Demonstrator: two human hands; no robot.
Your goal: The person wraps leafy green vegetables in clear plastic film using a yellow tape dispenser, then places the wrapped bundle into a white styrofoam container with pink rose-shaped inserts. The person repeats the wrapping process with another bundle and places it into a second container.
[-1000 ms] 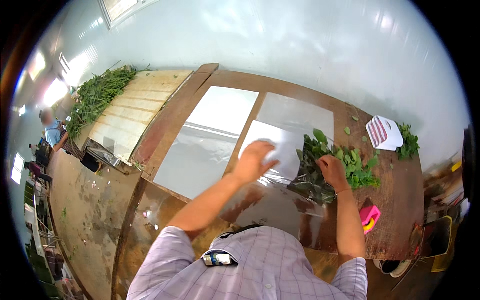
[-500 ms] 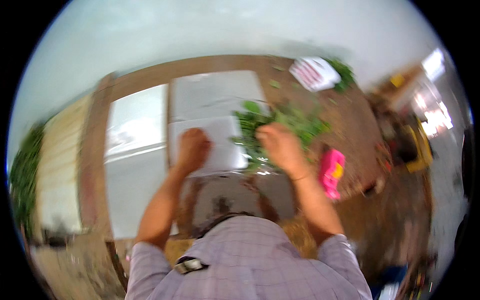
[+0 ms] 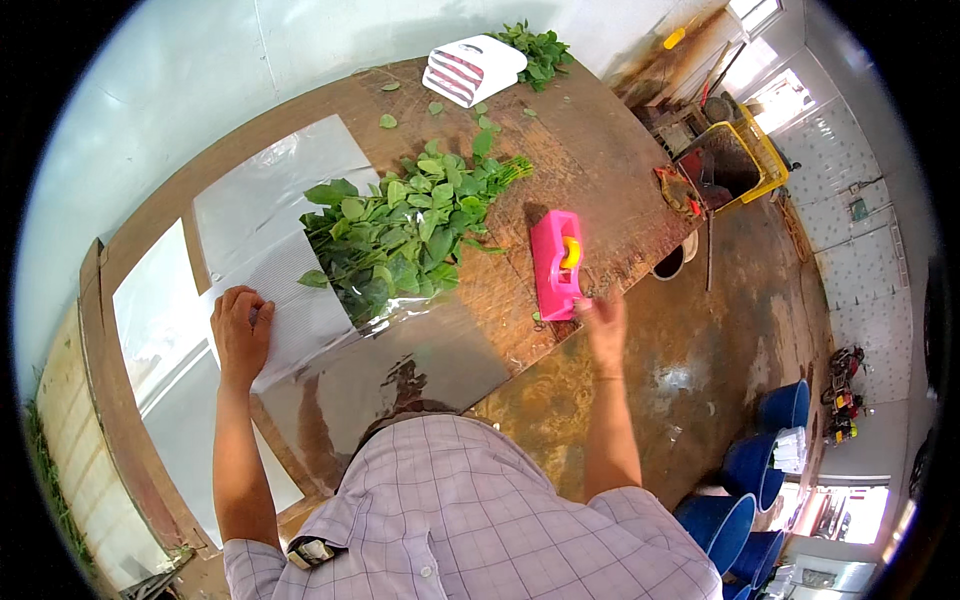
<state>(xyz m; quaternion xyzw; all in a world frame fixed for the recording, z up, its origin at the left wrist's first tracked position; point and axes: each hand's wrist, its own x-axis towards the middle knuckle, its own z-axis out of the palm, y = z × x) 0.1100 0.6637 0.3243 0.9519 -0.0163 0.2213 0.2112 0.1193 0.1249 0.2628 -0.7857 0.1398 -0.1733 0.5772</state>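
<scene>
i wear a pale lavender-grey shirt checked with thin dark lines. the left sleeve and right sleeve end near my elbows. a light round button sits on the front; a small packet pokes from the chest pocket. my left hand and right hand are ungloved.

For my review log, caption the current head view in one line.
Left hand on a white sheet, leafy stems at its edge; right hand at a pink tape dispenser.
</scene>
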